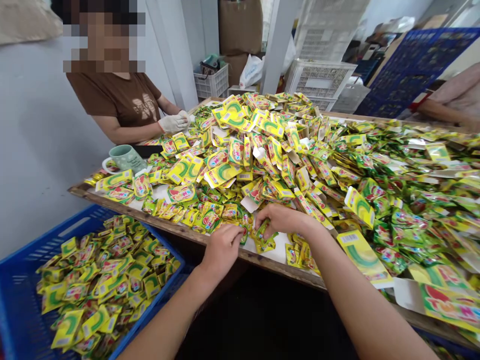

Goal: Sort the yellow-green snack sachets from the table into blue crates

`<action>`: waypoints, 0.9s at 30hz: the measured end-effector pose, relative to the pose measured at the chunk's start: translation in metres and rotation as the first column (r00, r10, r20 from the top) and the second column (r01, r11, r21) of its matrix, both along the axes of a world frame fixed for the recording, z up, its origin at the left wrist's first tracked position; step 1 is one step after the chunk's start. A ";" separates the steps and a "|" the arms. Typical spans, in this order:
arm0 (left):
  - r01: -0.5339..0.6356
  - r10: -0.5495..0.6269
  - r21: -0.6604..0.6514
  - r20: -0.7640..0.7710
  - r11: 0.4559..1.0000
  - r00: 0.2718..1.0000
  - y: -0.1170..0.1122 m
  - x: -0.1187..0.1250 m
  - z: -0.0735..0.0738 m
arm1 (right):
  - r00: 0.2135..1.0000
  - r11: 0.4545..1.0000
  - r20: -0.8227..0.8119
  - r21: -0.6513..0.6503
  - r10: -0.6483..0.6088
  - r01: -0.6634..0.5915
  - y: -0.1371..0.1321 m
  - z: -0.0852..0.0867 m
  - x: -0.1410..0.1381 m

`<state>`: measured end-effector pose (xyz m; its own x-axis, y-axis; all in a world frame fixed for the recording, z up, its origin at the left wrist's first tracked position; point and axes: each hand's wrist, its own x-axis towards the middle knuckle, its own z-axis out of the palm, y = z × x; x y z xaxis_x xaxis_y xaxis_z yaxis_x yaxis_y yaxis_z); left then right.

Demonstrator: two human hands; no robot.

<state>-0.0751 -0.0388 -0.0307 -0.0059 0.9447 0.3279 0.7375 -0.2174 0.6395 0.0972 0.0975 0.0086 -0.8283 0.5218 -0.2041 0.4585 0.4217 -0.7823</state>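
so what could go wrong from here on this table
The pale green mug stands beside cartons near the table's left corner, so a sliding carton might knock it over. The small yellow packets by the right hand lie close to the front edge and could slip off.

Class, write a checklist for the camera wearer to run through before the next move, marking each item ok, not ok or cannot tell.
1. Right hand at a small packet by the table's near edge: ok.
2. Left hand firmly gripping something: cannot tell; its fingers hide any hold.
3. Bare working space around both hands: not ok; cartons and packets crowd closely.
4. Mug upright: ok; it stands at the table's far left corner.
5. Co-worker's gloved hands apart from the wearer's: ok; they are across the pile.
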 end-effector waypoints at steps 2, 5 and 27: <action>0.058 -0.061 -0.058 -0.045 0.997 0.997 0.000 0.006 -0.003 | 0.999 0.998 0.036 0.064 0.001 -0.003 0.003 -0.005 -0.009; 0.037 -0.041 -0.067 -0.051 0.997 0.998 0.003 0.008 -0.003 | 0.997 0.994 -0.004 0.084 -0.073 0.073 0.000 -0.017 -0.006; 0.198 0.255 -0.364 0.869 0.910 0.423 0.017 0.075 0.010 | 0.224 0.487 -0.472 -0.566 -0.853 0.665 -0.097 -0.031 0.042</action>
